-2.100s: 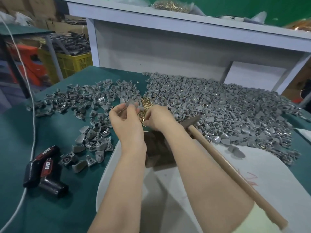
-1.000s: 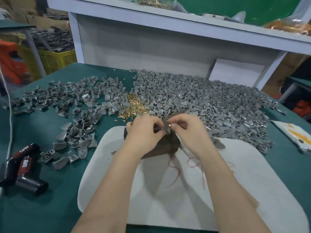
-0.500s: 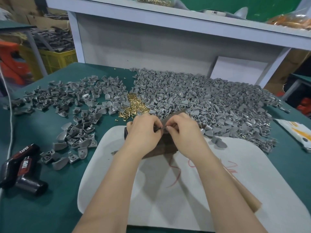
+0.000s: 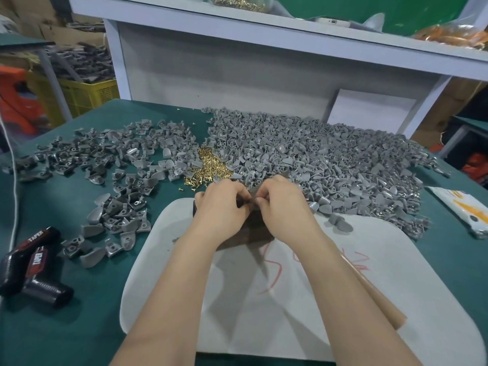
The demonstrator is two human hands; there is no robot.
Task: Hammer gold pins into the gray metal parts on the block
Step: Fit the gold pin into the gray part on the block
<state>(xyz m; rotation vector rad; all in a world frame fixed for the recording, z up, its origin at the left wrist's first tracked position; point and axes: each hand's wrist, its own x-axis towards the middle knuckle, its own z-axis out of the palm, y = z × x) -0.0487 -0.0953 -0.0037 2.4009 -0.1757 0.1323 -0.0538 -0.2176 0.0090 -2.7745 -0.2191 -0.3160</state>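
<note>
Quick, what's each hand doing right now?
Left hand: closed, pinching a small piece over the block.
Right hand: closed, pinching that small piece too; hammer handle runs under its forearm.

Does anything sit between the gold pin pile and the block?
Nothing visible does. The gold pin pile lies just beyond the block, only green table and stray pins between. Left hand and right hand are at the block.

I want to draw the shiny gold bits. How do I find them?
Look at the green table. Between its sparse scatter of gray metal parts and the big gray heap lies a small pile of gold pins. It is the table's only shiny yellow patch among dull gray.
</note>
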